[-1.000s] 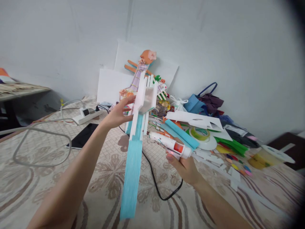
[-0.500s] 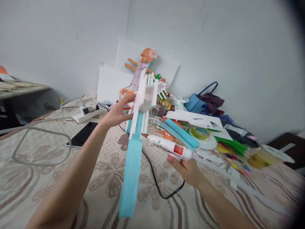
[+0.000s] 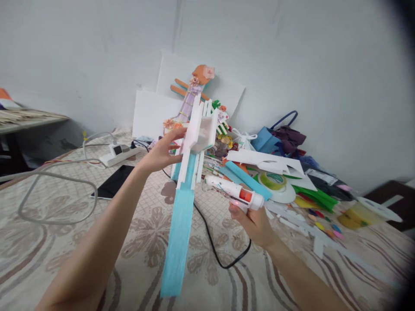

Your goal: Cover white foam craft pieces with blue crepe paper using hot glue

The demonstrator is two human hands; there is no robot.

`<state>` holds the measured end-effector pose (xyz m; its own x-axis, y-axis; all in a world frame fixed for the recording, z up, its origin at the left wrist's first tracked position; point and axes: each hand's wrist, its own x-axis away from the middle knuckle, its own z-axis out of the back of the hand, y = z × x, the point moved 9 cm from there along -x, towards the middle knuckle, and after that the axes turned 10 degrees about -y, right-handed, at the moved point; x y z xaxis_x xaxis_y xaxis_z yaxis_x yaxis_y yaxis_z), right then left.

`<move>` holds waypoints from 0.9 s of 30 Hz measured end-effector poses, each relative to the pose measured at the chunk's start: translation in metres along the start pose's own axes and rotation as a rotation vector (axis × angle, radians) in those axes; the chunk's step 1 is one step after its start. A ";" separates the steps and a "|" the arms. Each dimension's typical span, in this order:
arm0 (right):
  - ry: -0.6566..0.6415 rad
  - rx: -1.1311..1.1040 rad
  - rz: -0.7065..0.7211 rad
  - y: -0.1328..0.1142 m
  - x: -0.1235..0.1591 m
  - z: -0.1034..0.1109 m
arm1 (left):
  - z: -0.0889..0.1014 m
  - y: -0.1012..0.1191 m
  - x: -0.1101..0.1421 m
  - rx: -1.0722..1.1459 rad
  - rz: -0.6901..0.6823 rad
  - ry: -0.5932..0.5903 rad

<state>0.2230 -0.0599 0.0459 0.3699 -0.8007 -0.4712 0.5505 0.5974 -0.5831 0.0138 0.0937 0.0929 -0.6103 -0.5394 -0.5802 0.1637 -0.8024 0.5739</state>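
Note:
My left hand grips the left side of a white foam-board craft structure, its fingertips partly hidden behind the board. From the structure's lower end a long light-blue crepe paper strip hangs toward the front. In my right hand is a white glue gun, wrapped by the fingers, with a small red light showing. Its nozzle points left, close to the lower right edge of the structure; whether it touches cannot be made out. A black cord loops below the gun.
Left on the patterned cloth lie a black tablet, a power strip and a looped grey cable. Right are a tape roll, cut white boards, blue paper rolls and scraps. A decorated paper figure stands behind.
The glue gun in my right hand has shifted slightly right and up, with its nozzle now turned toward the structure's right side. My left hand and the structure have barely moved.

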 end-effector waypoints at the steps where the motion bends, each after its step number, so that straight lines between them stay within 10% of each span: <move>1: -0.003 0.012 -0.001 0.001 0.002 0.000 | 0.000 -0.001 0.000 0.006 0.001 0.003; 27: 0.040 -0.014 -0.028 -0.001 -0.001 0.000 | -0.001 0.003 -0.001 0.014 -0.001 0.009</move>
<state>0.2219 -0.0596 0.0469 0.3240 -0.8146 -0.4811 0.5494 0.5760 -0.6053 0.0153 0.0912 0.0948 -0.6034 -0.5406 -0.5863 0.1518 -0.7996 0.5811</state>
